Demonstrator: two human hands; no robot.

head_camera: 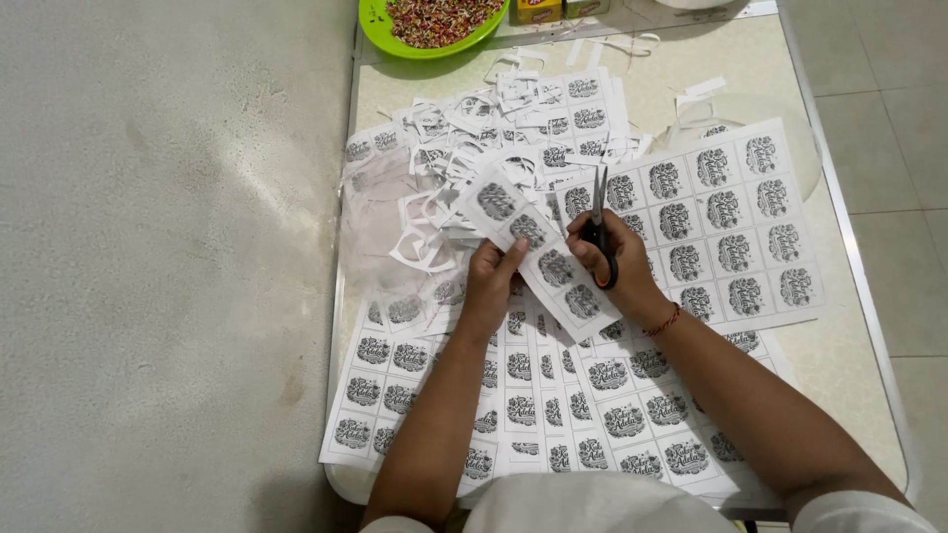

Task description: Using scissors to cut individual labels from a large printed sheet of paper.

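Paper covers most of a pale bench (849, 326), seen from above by the person working at it. Two bare hands meet near the middle. The left hand (491, 281) pinches a strip (538, 259) of printed labels, its fingers closed on the strip's lower left edge. The strip runs diagonally from upper left to lower right and shows four black-and-white round designs in a row. The right hand (622, 266) grips one pair of black-handled scissors (598, 232), fingers closed through the handles, the blades pointing up and away, just beside the strip's right edge. A red thread bracelet (665, 321) circles the right wrist.

One full sheet (726, 232) of the same labels lies flat to the right of the hands; it shows four columns and about four rows. Several more uncut sheets (553, 415) overlap under the forearms; their exact number cannot be told. Behind the hands sits one loose heap of offcuts (474, 158), thin white strips and cut squares tangled together. At the far edge stands one green bowl (380, 25) holding small mixed-colour pieces. Grey floor (168, 266) lies to the left, tiles to the right.
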